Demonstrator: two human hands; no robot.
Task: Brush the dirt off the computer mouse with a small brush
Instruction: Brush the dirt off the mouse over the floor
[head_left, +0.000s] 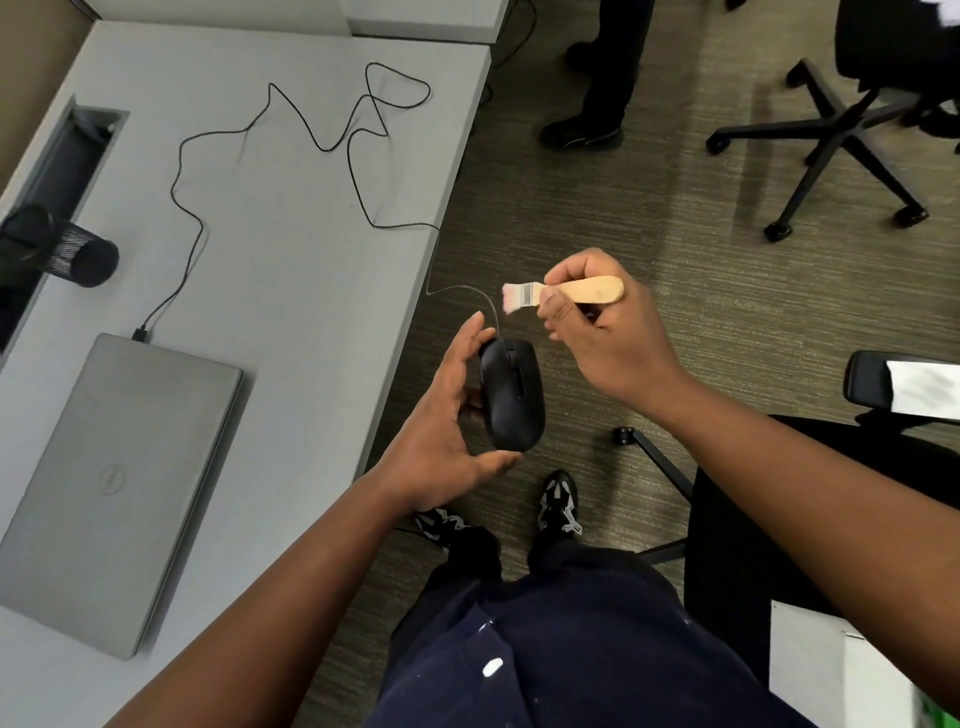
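step: mid-brush | left hand (441, 415) grips mouse (511, 397) off desk | right hand (602, 332) pinches brush (563, 293) — bristles just above, not touching | next: probably lower bristles, sweep

Black mouse (511, 397), tan-handled brush (563, 293) with pale pinkish bristles, grey counter (291, 270), silver laptop (111, 483), streaky brown-grey carpet (675, 234).

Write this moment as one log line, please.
left hand: holds mouse | right hand: grips brush | bristles: off mouse
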